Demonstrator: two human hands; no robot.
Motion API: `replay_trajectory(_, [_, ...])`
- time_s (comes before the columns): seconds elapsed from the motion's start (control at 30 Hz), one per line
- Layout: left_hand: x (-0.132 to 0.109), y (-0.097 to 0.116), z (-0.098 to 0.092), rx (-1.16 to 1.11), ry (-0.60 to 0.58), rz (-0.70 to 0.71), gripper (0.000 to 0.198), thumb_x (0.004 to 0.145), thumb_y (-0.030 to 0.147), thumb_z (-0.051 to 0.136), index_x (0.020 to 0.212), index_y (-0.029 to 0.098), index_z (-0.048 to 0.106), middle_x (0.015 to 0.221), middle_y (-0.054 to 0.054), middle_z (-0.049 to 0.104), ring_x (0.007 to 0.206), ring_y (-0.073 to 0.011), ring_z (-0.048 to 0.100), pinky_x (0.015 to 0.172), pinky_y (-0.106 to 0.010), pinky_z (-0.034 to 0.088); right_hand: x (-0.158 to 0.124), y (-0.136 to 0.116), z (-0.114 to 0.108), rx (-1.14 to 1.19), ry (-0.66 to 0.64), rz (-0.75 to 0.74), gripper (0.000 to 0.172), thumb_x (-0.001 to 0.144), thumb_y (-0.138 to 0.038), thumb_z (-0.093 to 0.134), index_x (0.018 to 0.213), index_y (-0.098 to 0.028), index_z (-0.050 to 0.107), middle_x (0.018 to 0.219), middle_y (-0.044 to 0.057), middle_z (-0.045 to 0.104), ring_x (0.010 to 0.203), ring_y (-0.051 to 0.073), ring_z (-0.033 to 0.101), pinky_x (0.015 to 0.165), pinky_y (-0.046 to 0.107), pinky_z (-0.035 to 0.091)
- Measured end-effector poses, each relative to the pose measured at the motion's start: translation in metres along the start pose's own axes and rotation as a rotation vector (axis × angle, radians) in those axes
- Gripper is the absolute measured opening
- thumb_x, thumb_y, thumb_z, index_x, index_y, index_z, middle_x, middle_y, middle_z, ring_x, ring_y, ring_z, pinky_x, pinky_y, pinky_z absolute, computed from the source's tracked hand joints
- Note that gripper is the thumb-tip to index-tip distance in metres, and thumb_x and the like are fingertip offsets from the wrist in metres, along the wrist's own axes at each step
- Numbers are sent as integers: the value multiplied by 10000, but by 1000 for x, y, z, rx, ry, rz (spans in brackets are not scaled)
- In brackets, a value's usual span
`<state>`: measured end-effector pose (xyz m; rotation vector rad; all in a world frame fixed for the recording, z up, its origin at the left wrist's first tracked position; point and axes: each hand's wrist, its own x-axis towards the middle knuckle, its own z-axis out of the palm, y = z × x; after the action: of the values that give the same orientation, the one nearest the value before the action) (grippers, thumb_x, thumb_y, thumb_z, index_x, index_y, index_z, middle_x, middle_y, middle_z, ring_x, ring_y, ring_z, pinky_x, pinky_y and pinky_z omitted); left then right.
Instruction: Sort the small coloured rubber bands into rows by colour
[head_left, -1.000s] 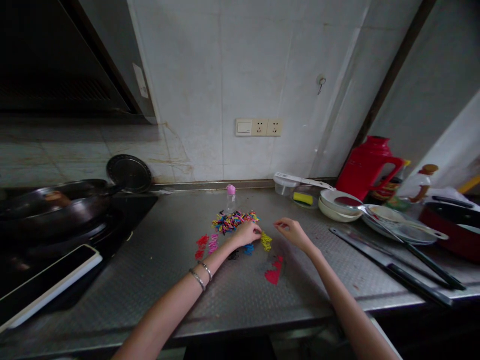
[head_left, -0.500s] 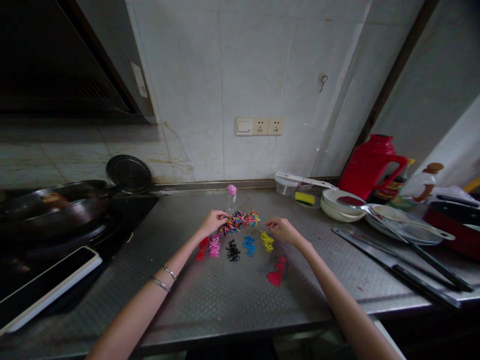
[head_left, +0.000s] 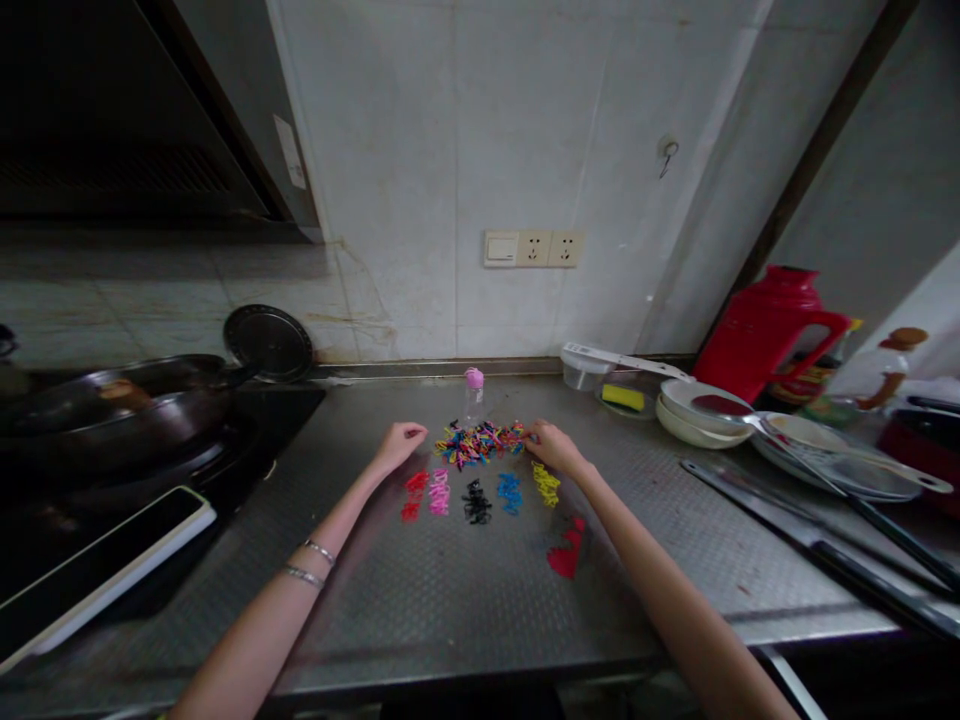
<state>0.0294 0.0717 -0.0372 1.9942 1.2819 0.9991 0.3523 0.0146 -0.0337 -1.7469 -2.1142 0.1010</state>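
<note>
A mixed heap of small colourful rubber bands (head_left: 480, 443) lies on the metal counter. Left of it, apart from the heap, is my left hand (head_left: 400, 445), its fingers pinched together; whatever they hold is too small to make out. My right hand (head_left: 553, 445) has its closed fingertips at the heap's right end, and what lies between them is hidden. Nearer to me runs a row of small sorted piles: red bands (head_left: 413, 497), pink bands (head_left: 439, 492), black bands (head_left: 476, 503), blue bands (head_left: 510, 493) and yellow bands (head_left: 546, 484). Behind the heap stands a clear bottle with a pink cap (head_left: 474, 380).
A flat red piece (head_left: 568, 550) lies by my right forearm. On the right are a yellow sponge (head_left: 622, 398), bowls (head_left: 694, 430), a long knife (head_left: 750, 500) and a red thermos (head_left: 765, 335). A phone (head_left: 105, 570) and a wok (head_left: 150, 420) are on the left.
My left hand has drawn away from the heap to the left. My right hand has moved in to the heap's right end. The whole view has shifted slightly.
</note>
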Motion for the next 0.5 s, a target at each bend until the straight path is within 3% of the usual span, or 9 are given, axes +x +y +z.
replay_trajectory(0.3, [-6,-1,-5,3,8,5,221,698,274,501,765,141,665,805,-66,680,774,-182,608,753,-289,445,4,8,0,6,8,-47,194,774,-245,481,866,-213,649,904,50,635,824,142,568,693,193,393])
replay_trajectory(0.5, [-8,0,-7,-2,26,6,234,701,269,499,776,124,667,808,-80,679,768,-187,612,723,-279,449,7,14,1,133,70,-30,227,744,-207,478,886,-186,654,882,52,656,807,149,580,716,217,414])
